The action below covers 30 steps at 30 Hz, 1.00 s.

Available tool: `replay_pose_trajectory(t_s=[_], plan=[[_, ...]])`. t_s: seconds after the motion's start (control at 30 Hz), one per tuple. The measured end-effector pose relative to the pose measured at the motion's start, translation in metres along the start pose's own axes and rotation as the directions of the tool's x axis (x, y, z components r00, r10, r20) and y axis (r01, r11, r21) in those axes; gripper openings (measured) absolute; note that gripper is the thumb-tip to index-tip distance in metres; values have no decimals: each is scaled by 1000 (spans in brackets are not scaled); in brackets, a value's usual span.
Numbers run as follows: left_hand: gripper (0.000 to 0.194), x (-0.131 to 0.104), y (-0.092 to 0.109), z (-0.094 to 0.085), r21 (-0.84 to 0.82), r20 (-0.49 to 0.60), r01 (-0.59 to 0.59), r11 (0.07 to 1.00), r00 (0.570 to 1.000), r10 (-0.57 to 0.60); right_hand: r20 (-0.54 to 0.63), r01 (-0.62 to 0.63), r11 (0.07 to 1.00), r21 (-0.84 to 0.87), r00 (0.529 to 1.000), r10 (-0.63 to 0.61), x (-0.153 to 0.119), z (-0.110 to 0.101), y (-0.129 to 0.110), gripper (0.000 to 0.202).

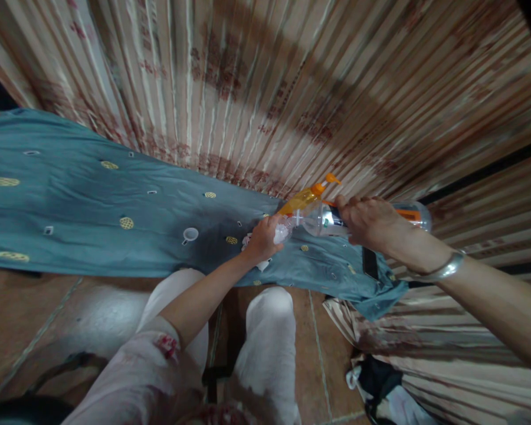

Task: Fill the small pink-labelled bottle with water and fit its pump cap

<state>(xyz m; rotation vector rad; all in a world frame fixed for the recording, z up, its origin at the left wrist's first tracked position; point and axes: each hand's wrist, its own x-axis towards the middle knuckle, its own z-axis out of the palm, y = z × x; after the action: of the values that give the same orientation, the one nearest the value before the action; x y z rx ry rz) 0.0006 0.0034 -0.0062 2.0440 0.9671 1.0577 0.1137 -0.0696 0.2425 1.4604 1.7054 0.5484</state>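
Observation:
My right hand [363,219] is wrapped round a large clear plastic bottle [412,216] with a dark and orange label. The bottle lies tilted nearly level, its neck pointing left towards my left hand. In my left hand [264,237] is a small clear container [284,229], its fingers closed round the side. The bottle's mouth is right at the container; whether they touch or liquid flows, I cannot tell. Just behind them is a yellow pump bottle [299,202] with an orange pump top. Something white and crumpled [262,265], like tissue, shows below my left hand.
A blue-green cloth [84,224] with yellow prints covers the long narrow surface before me. A dark phone [370,263] lies near its right end. Pleated curtain [248,88] hangs behind. Dark and light fabric items [380,381] are on the tiled floor at lower right.

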Motion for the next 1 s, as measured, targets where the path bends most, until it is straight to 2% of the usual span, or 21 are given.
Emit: replay_pose_trajectory(t_s=[0.43,0.7,1.0], plan=[[77,-1,-1,-1,-4,6,-6,1000,1000,6,-45,-22,1000,-20,999,21,2,5,0,50],[75,-1,0,-1,14,17,3,1000,1000,-3,-112,-54,998,-39,993,49,9,19,2,52],[75,-1,-1,1,2,-20,-10,1000,1000,10,-45,-23,1000,-6,999,23,7,5,1,51]])
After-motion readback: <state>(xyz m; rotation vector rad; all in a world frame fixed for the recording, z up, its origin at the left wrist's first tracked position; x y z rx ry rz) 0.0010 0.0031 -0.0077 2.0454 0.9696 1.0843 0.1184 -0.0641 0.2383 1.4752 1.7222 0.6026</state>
